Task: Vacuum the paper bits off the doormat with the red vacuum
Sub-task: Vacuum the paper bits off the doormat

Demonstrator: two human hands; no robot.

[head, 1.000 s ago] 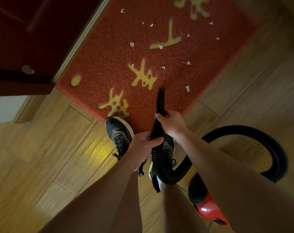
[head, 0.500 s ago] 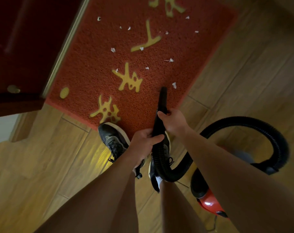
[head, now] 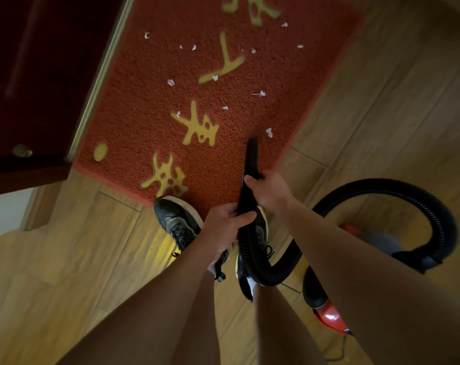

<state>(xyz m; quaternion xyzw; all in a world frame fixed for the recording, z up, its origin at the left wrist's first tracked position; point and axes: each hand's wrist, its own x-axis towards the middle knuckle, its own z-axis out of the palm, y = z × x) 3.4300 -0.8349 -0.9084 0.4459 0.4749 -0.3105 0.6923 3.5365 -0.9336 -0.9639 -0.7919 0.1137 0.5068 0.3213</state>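
Evidently the job is only just getting going: the person is holding the black nozzle point(head: 251, 159) in both hands, the right hand point(head: 269, 191) curling round it nearer the tip, the left hand point(head: 223, 225) clasping it where the hose point(head: 408, 191) joins. The tip is pointing over the doormat point(head: 149, 101) near its right edge, just short of the nearest of the paper bits point(head: 269, 132). Scraps are lying across the mat's middle and far end, so nearly everything is waiting. The red vacuum point(head: 329, 316) is sitting off the mat.
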